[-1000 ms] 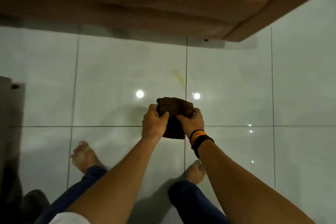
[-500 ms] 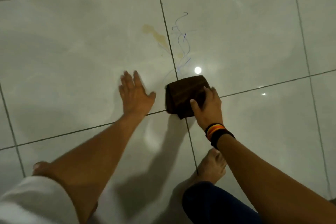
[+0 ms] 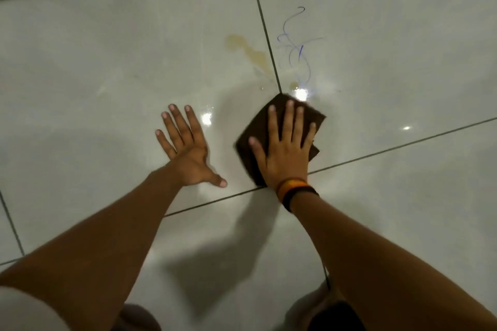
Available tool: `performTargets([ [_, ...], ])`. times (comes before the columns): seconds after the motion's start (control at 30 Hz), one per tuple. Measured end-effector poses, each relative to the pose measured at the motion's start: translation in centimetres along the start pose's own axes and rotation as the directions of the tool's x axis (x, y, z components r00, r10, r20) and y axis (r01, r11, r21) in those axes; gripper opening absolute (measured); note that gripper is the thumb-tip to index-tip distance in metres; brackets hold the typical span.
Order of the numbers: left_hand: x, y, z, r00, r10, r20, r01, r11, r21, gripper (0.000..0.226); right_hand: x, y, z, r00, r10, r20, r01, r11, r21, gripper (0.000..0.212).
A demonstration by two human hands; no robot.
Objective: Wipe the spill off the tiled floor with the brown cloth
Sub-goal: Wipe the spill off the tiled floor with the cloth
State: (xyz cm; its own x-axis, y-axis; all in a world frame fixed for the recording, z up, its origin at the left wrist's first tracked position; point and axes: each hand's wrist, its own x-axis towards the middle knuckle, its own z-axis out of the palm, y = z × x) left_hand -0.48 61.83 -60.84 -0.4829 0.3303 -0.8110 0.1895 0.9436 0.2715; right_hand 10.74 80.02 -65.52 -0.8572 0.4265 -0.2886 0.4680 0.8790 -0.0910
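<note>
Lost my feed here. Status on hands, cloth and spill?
Left hand flat on bare tile, empty. Right hand flat on brown cloth. Spill unwiped, just beyond cloth. Path clear; blue scribble beside spill.

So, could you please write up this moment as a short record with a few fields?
surface: glossy tiled floor with dark grout lines
spill: yellowish-brown streak on the tile, beside a grout line, not yet wiped
other marks: blue pen scribble just right of the spill
cloth: brown cloth, folded, flat on the floor short of the spill
right hand: right hand spread flat on the cloth, bands on the wrist
left hand: left hand flat on bare tile, apart from the cloth
</note>
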Motion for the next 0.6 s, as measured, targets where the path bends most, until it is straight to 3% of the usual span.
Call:
performTargets([
  [0.07,-0.5,0.6,-0.5,1.0,-0.023,0.021,0.023,1.0,-0.013,0.184,-3.1,2.7,0.1,0.982,-0.166,0.088,0.17,0.984,-0.043,0.076],
  [0.13,-0.6,1.0,-0.8,0.997,-0.055,0.046,0.055,0.998,-0.002,0.182,-5.0,6.0,-0.6,0.977,-0.146,0.153,0.156,0.986,-0.056,0.074],
  [0.2,-0.5,1.1,-0.8,0.996,-0.077,0.05,0.078,0.997,-0.001,0.181,-3.8,7.8,-1.6,0.986,-0.024,0.165,0.034,0.998,-0.059,0.073],
  [0.27,-0.3,0.9,-0.7,0.996,-0.074,0.041,0.074,0.997,-0.009,0.182,-0.3,6.8,-2.1,0.975,0.193,0.113,-0.193,0.981,-0.013,0.075],
  [0.33,-0.1,0.7,-0.4,0.997,-0.073,0.034,0.074,0.997,-0.009,0.183,4.2,3.8,-2.1,0.902,0.429,0.04,-0.431,0.896,0.104,0.079],
  [0.4,0.2,0.6,-0.4,0.996,-0.082,0.044,0.082,0.997,-0.002,0.184,6.9,0.7,-2.2,0.842,0.538,0.022,-0.536,0.832,0.141,0.081],
  [0.43,0.2,0.6,-0.4,0.995,-0.084,0.047,0.084,0.996,-0.001,0.185,6.9,0.2,-2.1,0.872,0.49,0.017,-0.489,0.866,0.105,0.08],
  [0.5,0.3,0.6,-0.4,0.995,-0.09,0.051,0.09,0.996,0.0,0.184,5.0,1.7,-2.1,0.978,0.206,0.024,-0.205,0.978,-0.025,0.078],
  [0.57,0.3,0.8,-0.6,0.992,-0.105,0.068,0.105,0.994,-0.005,0.184,2.6,5.7,-2.6,0.989,-0.088,0.116,0.098,0.991,-0.087,0.078],
  [0.6,0.2,0.8,-0.6,0.991,-0.108,0.078,0.109,0.994,-0.006,0.185,1.8,7.7,-3.1,0.975,-0.144,0.17,0.162,0.982,-0.094,0.077],
])
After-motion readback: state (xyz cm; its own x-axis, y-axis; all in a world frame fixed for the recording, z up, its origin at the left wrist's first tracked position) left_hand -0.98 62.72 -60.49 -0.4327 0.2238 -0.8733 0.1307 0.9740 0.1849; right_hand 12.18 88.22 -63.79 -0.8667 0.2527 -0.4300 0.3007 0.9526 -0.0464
